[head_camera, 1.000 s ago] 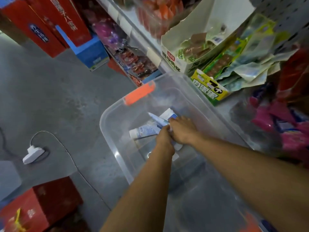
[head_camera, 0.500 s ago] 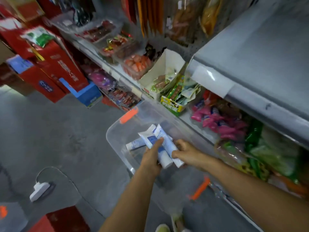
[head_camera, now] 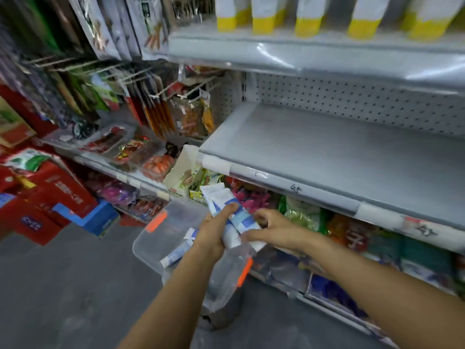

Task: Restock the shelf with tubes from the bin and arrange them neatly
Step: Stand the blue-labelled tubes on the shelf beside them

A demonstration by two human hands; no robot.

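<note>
Head camera view: a person's left hand (head_camera: 214, 238) grips a bundle of white-and-blue tubes (head_camera: 227, 210) above a clear plastic bin (head_camera: 161, 238) on the floor, while the right hand (head_camera: 274, 227) pinches the bundle's lower end. More tubes (head_camera: 176, 255) lie in the bin. Just beyond, a grey shelf (head_camera: 327, 157) stands bare

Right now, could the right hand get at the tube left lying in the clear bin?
Probably not at once: the right hand and left hand share a bundle of tubes above the bin, partly covering the leftover tube.
</note>
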